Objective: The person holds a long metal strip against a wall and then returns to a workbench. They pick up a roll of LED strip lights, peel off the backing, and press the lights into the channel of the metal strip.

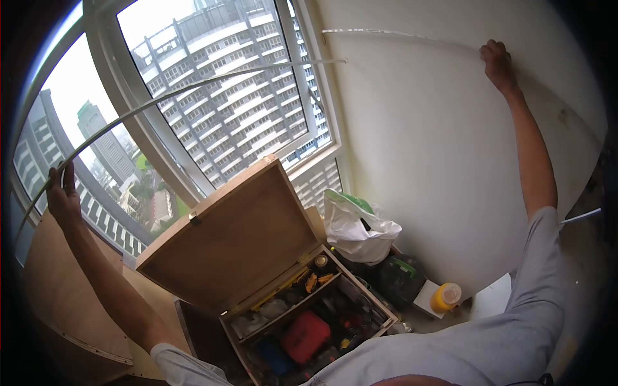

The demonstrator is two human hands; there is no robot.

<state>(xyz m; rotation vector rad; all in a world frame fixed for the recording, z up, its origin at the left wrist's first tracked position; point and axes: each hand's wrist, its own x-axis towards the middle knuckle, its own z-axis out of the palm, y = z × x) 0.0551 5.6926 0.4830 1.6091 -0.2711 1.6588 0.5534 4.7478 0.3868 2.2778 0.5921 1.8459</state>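
Observation:
A long thin white strip (193, 87) runs in an arc from the far left, across the window, to about mid-frame. My left hand (62, 196) grips its left end, arm raised in front of the window. My right hand (498, 63) is raised high against the white wall (425, 148), fingers pressed on the right end of a second thin white strip (399, 35) that lies along the wall. Whether the two strips are one piece is unclear.
Below me stands an open wooden toolbox (302, 309) with its lid (225, 244) up, full of tools. A white plastic bag (357, 228), a dark bag (399, 276) and a yellow container (446, 297) sit by the wall. A large window (219, 109) shows tall buildings.

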